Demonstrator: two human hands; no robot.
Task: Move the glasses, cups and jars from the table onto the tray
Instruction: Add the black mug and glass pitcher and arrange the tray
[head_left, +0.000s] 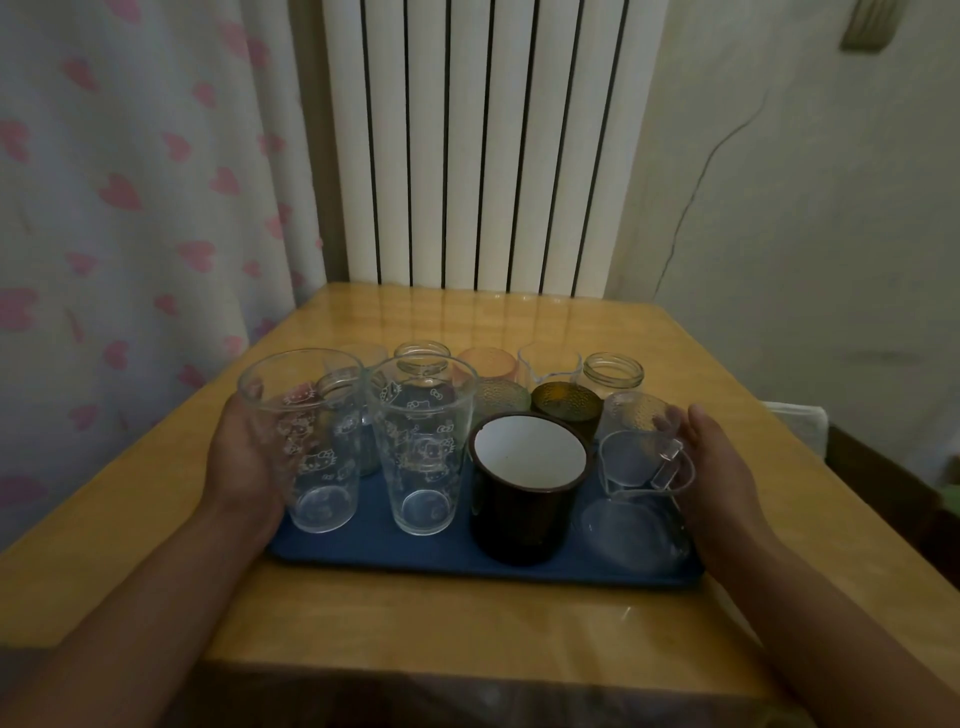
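A blue tray (426, 552) lies on the wooden table (467, 623). Its front row holds two tall printed glasses (322, 441) (421, 447), a dark mug with a white inside (524, 499) and a clear handled pitcher (639, 504). Behind them stand an amber glass (566, 410), a green textured glass (501, 397), a pink cup (488, 361) and two clear jars (422, 358) (613, 371). My left hand (244, 457) cups the left tall glass, fingers showing through it. My right hand (719, 467) lies flat along the pitcher's right side, fingers extended.
A white radiator (483, 145) stands behind the table, a heart-print curtain (130, 208) to the left and a cracked wall (779, 208) to the right. Dark furniture (883, 467) sits right of the table. Bare tabletop runs in front of the tray.
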